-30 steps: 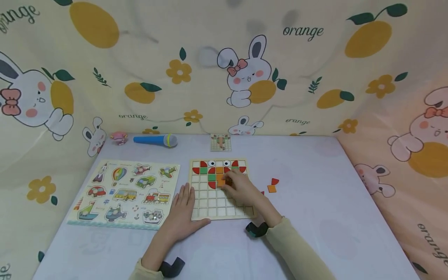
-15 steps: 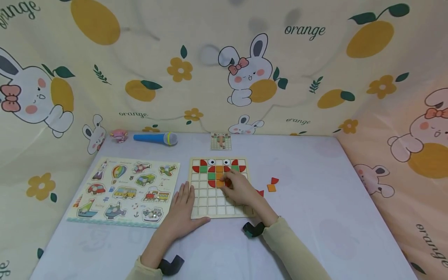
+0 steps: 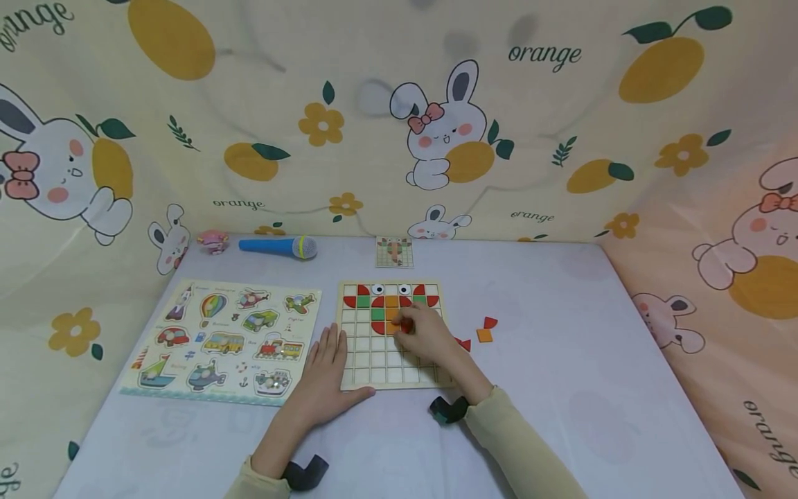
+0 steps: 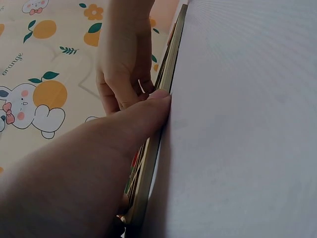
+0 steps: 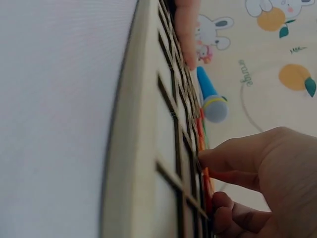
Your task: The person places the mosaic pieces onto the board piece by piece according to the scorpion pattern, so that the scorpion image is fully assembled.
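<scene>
A wooden grid board [image 3: 364, 360] lies on the table, its upper cells filled with red quarter-circle, green and orange tiles and two eye pieces. My left hand [image 3: 321, 378] rests flat at its left side, fingers spread; the thumb [image 4: 143, 114] reaches along the front edge in the left wrist view. Over the filled cells, my right hand [image 3: 430, 336] pinches a red tile [image 3: 406, 324] right at the board surface, beside an orange tile [image 3: 391, 327]. Its fingers cover most of that tile. In the right wrist view the thumb [image 5: 228, 153] touches the tiles' edge.
Loose red [image 3: 490, 322] and orange [image 3: 485, 335] tiles lie right of the board, with another red piece [image 3: 463, 344] by the right wrist. A vehicle picture puzzle [image 3: 240, 360] is at left. Behind are a pattern card [image 3: 394, 253], toy microphone [image 3: 274, 247] and pink figurine [image 3: 213, 241].
My right hand stays at the same cells, its fingers and wrist shifting slightly, and the red piece by the wrist shows more. My left hand keeps its place.
</scene>
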`<action>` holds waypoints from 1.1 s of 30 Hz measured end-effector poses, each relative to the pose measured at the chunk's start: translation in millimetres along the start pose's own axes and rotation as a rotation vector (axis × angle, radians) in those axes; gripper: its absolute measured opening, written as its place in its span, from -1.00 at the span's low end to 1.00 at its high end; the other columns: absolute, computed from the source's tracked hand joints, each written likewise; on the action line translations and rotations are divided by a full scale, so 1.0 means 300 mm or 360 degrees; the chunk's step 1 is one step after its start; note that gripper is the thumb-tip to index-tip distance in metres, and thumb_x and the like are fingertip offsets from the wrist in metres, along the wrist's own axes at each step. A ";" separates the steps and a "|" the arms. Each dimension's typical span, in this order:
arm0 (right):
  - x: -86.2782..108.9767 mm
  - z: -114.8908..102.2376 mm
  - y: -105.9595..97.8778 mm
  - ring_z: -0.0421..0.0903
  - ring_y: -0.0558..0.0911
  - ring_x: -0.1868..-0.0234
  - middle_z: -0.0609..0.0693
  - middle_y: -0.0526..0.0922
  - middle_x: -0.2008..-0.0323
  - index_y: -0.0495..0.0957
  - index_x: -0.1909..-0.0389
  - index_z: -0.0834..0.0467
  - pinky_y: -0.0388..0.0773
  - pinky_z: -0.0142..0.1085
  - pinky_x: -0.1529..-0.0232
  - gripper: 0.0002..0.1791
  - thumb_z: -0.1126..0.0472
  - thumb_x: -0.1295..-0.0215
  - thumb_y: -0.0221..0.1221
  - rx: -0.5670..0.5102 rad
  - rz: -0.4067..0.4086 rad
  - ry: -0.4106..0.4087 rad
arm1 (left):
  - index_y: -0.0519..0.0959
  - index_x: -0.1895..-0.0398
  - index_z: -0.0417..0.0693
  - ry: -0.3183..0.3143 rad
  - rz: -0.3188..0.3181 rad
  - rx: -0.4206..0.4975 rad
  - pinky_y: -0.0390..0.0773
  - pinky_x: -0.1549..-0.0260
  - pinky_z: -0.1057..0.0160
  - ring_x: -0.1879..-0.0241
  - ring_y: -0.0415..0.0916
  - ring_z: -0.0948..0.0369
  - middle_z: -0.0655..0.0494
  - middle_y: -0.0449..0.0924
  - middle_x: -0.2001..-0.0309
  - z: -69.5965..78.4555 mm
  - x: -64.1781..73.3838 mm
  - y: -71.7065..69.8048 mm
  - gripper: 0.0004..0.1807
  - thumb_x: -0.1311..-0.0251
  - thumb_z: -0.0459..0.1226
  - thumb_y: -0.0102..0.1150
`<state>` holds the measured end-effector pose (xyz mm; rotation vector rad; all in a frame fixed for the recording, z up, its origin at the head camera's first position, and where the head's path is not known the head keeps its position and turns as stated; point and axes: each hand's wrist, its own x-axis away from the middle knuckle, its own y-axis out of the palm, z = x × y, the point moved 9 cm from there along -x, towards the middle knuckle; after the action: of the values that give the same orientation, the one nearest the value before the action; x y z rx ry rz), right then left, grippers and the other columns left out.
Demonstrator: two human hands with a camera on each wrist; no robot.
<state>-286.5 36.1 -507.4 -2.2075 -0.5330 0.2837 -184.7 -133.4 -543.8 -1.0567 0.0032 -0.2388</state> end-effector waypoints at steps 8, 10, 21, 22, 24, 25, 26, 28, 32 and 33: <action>0.014 -0.001 -0.008 -0.12 0.50 0.26 -0.03 0.63 0.25 0.84 0.07 0.12 0.51 -0.25 0.23 -0.80 0.18 -0.33 0.44 0.0070 0.0019 0.0041 | -0.04 -0.68 -0.38 -0.0007 -0.0002 -0.0017 -0.19 -0.64 -0.22 -0.71 -0.42 -0.15 -0.28 -0.28 -0.72 0.003 0.003 0.000 0.34 -0.19 0.36 0.34; 0.018 -0.002 -0.011 -0.12 0.50 0.26 -0.03 0.64 0.25 0.84 0.04 0.11 0.52 -0.25 0.24 -0.77 0.17 -0.32 0.45 0.0061 0.0034 0.0066 | -0.02 -0.67 -0.39 -0.0004 0.0006 -0.0020 -0.17 -0.63 -0.23 -0.71 -0.40 -0.16 -0.29 -0.27 -0.71 0.005 0.005 -0.005 0.34 -0.19 0.35 0.35; 0.037 0.014 -0.039 -0.10 0.52 0.28 0.00 0.66 0.24 0.74 -0.13 0.15 0.53 -0.28 0.25 -0.59 0.15 -0.29 0.50 -0.0143 0.0064 0.0068 | -0.05 -0.68 -0.39 -0.0014 0.0004 0.0008 -0.19 -0.64 -0.23 -0.71 -0.42 -0.16 -0.29 -0.29 -0.71 -0.002 0.008 0.005 0.34 -0.19 0.35 0.35; 0.043 0.021 -0.049 -0.10 0.52 0.28 0.00 0.66 0.24 0.73 -0.15 0.17 0.53 -0.28 0.25 -0.57 0.16 -0.29 0.50 -0.0167 0.0076 0.0057 | -0.05 -0.68 -0.39 -0.0015 0.0006 0.0005 -0.19 -0.64 -0.23 -0.71 -0.42 -0.16 -0.29 -0.29 -0.71 -0.003 0.008 0.008 0.34 -0.19 0.36 0.34; 0.055 0.037 -0.077 -0.08 0.53 0.27 0.02 0.66 0.23 0.70 -0.17 0.20 0.53 -0.27 0.26 -0.55 0.17 -0.29 0.49 -0.0204 0.0104 0.0053 | -0.03 -0.68 -0.39 -0.0017 0.0019 0.0005 -0.19 -0.64 -0.23 -0.71 -0.41 -0.16 -0.29 -0.28 -0.71 -0.003 0.009 0.010 0.34 -0.19 0.35 0.35; 0.062 0.047 -0.094 -0.07 0.54 0.26 0.03 0.65 0.22 0.69 -0.18 0.20 0.53 -0.27 0.26 -0.54 0.18 -0.30 0.49 -0.0210 0.0118 0.0050 | -0.03 -0.68 -0.38 -0.0019 0.0021 0.0002 -0.19 -0.64 -0.22 -0.71 -0.41 -0.16 -0.29 -0.28 -0.72 -0.002 0.009 0.010 0.34 -0.19 0.35 0.35; 0.070 0.063 -0.112 -0.06 0.54 0.24 0.02 0.65 0.21 0.68 -0.19 0.20 0.52 -0.28 0.25 -0.54 0.18 -0.30 0.49 -0.0195 0.0136 0.0058 | -0.03 -0.68 -0.39 -0.0018 0.0027 0.0000 -0.19 -0.64 -0.22 -0.71 -0.40 -0.16 -0.29 -0.28 -0.72 -0.001 0.009 0.009 0.34 -0.18 0.35 0.35; 0.086 0.100 -0.153 -0.04 0.54 0.20 0.02 0.63 0.19 0.67 -0.19 0.19 0.51 -0.27 0.24 -0.53 0.16 -0.30 0.48 -0.0179 0.0170 0.0091 | -0.03 -0.67 -0.39 -0.0017 0.0033 -0.0003 -0.19 -0.64 -0.22 -0.71 -0.40 -0.16 -0.29 -0.28 -0.72 0.001 0.008 0.007 0.34 -0.18 0.35 0.36; 0.133 0.197 -0.244 0.00 0.54 0.14 0.05 0.63 0.14 0.66 -0.22 0.18 0.51 -0.22 0.19 -0.50 0.13 -0.31 0.48 -0.0139 0.0240 0.0198 | -0.03 -0.68 -0.39 -0.0014 0.0034 -0.0019 -0.19 -0.64 -0.22 -0.71 -0.41 -0.16 -0.28 -0.29 -0.72 0.001 0.004 0.002 0.34 -0.18 0.35 0.36; 0.146 0.225 -0.265 0.01 0.54 0.13 0.07 0.63 0.12 0.65 -0.23 0.19 0.51 -0.20 0.17 -0.50 0.14 -0.31 0.48 -0.0132 0.0256 0.0216 | -0.03 -0.68 -0.39 -0.0012 0.0036 -0.0021 -0.19 -0.64 -0.22 -0.71 -0.40 -0.16 -0.28 -0.29 -0.72 0.000 0.003 0.001 0.34 -0.18 0.35 0.36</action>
<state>-295.0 147.4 -489.4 -2.3345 -0.2985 0.1971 -183.7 -133.3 -543.8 -1.0703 0.0099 -0.2147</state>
